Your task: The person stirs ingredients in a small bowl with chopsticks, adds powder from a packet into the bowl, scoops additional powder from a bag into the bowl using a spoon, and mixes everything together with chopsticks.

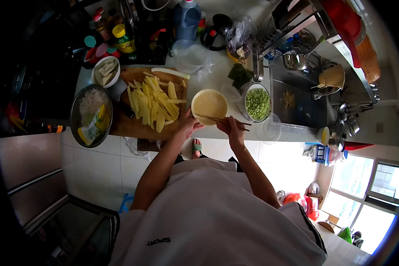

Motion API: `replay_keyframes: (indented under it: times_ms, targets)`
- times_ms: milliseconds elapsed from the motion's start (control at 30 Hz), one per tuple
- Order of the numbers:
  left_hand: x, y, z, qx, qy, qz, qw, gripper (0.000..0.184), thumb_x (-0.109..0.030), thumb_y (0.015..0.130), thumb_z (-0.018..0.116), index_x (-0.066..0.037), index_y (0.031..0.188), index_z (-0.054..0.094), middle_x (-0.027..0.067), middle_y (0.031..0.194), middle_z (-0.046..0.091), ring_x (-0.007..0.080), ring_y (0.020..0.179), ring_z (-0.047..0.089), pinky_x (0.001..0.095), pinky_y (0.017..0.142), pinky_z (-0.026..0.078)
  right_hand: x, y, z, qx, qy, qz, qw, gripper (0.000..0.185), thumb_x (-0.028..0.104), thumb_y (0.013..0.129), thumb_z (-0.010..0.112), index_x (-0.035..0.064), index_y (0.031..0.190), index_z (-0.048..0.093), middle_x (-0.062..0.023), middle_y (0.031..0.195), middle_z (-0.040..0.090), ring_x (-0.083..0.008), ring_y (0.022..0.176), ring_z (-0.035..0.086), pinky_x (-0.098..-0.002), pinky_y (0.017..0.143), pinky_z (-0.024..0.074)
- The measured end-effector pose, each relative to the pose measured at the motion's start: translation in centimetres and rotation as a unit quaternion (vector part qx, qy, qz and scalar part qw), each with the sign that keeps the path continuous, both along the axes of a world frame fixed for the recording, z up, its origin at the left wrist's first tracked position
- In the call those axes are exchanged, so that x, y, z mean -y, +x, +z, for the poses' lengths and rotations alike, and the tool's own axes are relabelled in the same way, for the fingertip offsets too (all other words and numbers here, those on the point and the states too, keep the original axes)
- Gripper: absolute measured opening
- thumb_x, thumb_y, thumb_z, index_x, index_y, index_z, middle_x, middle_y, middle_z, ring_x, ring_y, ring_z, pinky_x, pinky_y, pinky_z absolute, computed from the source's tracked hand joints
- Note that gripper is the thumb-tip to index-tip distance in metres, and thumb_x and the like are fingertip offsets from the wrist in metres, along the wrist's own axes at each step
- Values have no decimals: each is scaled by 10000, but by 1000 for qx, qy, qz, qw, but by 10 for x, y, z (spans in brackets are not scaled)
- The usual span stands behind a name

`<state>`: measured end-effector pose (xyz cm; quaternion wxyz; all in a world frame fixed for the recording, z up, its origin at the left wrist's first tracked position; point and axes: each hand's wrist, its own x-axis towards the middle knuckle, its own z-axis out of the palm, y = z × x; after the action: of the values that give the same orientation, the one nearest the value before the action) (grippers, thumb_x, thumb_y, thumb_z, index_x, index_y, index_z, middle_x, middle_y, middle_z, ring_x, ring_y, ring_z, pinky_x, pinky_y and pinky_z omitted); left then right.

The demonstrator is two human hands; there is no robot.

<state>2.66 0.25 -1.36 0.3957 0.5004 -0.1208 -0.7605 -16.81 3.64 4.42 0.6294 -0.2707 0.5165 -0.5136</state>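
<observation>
A round bowl (pixel 210 90) of pale yellow, batter-like liquid is at the counter's front edge, in the middle of the head view. My left hand (pixel 190 126) grips the bowl's near left side, its thumb by the rim. Brown chopsticks (pixel 211 118) are held in my right hand (pixel 231 130), fingers closed round them. Their tips reach into the liquid at the near side of the bowl. Left of the bowl, cut yellow-white strips, potato-like (pixel 153 104), are heaped on a wooden cutting board (pixel 177 122). To the right stands a bowl of chopped green vegetable (pixel 257 103).
A metal bowl (pixel 73 116) holds white shreds and a yellow packet. Behind it is a white bowl of pale pieces (pixel 105 72). A clear lid (pixel 269 129) overhangs the counter edge. At right is a sink (pixel 292 116); bottles (pixel 186 20) line the back.
</observation>
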Motion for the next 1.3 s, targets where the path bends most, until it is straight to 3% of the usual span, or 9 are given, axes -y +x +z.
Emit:
replay_keyframes:
  times_ms: [133, 700, 1300]
  targets:
    - [5, 1, 2, 5, 6, -6, 1000, 626, 55, 887, 490, -177, 1424, 268, 165, 1186, 546, 294, 924, 651, 447, 782, 583, -12, -6, 23, -20, 13, 24, 999, 330, 217, 978, 457, -90, 1024, 568, -206, 979, 655, -271, 884, 674, -358, 806, 568]
    - [4, 2, 2, 22, 16, 4, 1000, 553, 68, 879, 493, -132, 1373, 344, 152, 1118, 582, 292, 869, 663, 447, 762, 589, -6, 6, 8, -32, 6, 28, 999, 336, 226, 974, 469, -89, 1050, 555, -206, 977, 655, -275, 901, 670, -356, 821, 562]
    - [3, 2, -8, 10, 7, 15, 1000, 588, 90, 841, 528, -105, 1357, 325, 187, 1177, 545, 330, 961, 637, 496, 793, 569, 4, -8, 19, -56, 14, 72, 996, 283, 188, 955, 512, -74, 1033, 587, -189, 942, 664, -278, 839, 682, -355, 782, 576]
